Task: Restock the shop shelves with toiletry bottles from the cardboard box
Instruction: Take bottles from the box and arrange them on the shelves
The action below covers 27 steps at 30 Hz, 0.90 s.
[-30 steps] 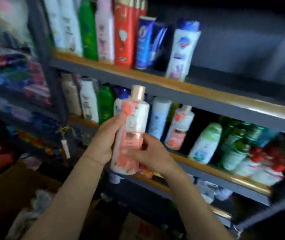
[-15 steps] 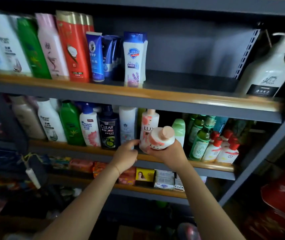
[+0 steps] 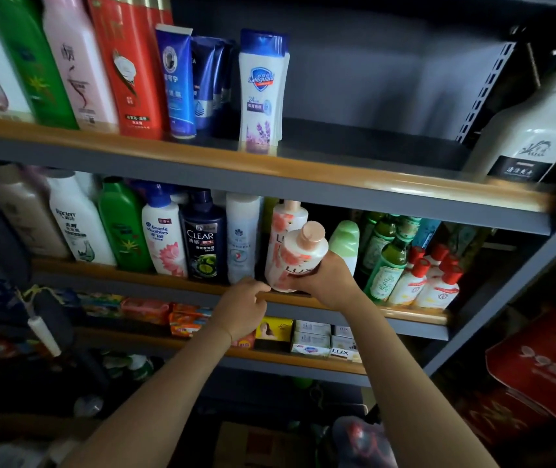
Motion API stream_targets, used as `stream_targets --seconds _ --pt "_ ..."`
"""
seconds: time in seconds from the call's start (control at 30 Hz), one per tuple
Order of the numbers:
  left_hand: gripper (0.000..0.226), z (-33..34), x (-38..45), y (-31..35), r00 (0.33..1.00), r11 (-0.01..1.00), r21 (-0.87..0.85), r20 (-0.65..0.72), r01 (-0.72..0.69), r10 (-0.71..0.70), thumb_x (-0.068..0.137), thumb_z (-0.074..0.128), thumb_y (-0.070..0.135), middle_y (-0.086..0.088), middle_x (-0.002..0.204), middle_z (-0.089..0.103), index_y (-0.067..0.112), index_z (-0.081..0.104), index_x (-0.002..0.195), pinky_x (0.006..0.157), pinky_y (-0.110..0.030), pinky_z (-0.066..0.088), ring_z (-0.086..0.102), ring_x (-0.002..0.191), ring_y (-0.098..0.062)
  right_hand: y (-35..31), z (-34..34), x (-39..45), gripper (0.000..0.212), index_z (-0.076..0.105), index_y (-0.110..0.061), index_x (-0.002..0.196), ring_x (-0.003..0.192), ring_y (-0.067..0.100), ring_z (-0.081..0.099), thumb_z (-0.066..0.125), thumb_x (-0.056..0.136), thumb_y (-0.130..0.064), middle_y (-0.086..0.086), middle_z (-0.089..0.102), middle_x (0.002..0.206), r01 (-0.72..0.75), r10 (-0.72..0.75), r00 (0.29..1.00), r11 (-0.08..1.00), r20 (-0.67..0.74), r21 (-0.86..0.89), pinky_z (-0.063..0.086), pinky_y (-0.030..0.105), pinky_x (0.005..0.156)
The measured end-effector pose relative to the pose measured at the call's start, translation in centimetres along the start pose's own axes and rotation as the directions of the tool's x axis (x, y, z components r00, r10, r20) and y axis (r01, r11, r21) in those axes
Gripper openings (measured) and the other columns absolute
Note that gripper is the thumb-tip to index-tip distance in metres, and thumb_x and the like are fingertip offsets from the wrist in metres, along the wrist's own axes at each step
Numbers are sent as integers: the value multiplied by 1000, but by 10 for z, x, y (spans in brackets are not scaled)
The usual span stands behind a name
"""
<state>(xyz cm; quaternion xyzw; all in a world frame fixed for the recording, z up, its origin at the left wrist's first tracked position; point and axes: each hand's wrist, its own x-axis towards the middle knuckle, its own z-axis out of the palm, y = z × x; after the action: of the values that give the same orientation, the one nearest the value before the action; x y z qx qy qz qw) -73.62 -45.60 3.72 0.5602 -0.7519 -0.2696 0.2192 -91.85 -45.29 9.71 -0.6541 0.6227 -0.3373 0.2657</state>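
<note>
Bottle, white plastic with pink floral print (image 3: 295,261), now tilted onto middle shelf (image 3: 175,285); my right hand (image 3: 328,282) grips it, left hand (image 3: 242,309) released, fingers loosely curled. Placement nearly done.

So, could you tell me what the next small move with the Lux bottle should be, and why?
Probably tip it upright and slide it back onto the middle shelf. The right hand grips the Lux bottle tilted at the shelf's front lip, just before a matching bottle, with a gap between the white bottle and the green one. The left hand holds nothing.
</note>
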Motion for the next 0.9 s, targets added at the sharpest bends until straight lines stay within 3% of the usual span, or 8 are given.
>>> stream_targets --seconds 0.17,0.43,0.57,0.63,0.73,0.9 --pt "22 2 0 0 998 996 -82 -48 39 -43 93 54 15 -1 122 60 22 52 114 88 -38 52 58 101 -17 5 12 6 57 65 -20 112 88 10 62 88 62 -37 -10 66 92 -28 28 1000 999 -2 -32 42 22 71" --pt "50 -4 5 6 999 995 -84 -8 51 -52 95 52 18 -3 126 60 21 40 144 87 -37 52 60 101 -21 6 23 14 59 60 -19 117 94 17 63 87 66 -27 -4 68 100 -80 80 997 997 18 4 47 28 74" --pt "49 -7 5 14 999 986 -165 -4 37 -38 96 51 17 4 117 57 27 40 143 75 -32 51 59 89 -15 4 23 22 58 58 -20 117 91 23 67 86 66 -26 0 69 102 -108 107 993 994 48 22 58 46 79" --pt "50 -7 5 18 999 974 -220 -11 49 -53 96 52 17 2 124 56 27 41 144 79 -33 52 61 98 -19 5 24 25 56 54 -20 118 90 25 68 83 70 -28 1 68 104 -130 128 991 990 41 52 59 49 77" --pt "55 -7 5 24 997 969 -240 -15 66 -71 97 52 19 3 139 48 25 36 149 87 -37 54 62 109 -25 7 27 25 53 50 -17 119 91 27 67 79 77 -34 3 67 106 -171 172 985 983 -5 58 58 48 78" --pt "38 -8 2 35 998 929 -366 -20 50 -62 97 51 17 11 113 56 38 47 129 79 -42 58 68 85 -25 5 38 22 40 50 -8 121 101 27 63 68 88 -21 8 64 114 -207 206 975 978 -83 6 50 34 77"
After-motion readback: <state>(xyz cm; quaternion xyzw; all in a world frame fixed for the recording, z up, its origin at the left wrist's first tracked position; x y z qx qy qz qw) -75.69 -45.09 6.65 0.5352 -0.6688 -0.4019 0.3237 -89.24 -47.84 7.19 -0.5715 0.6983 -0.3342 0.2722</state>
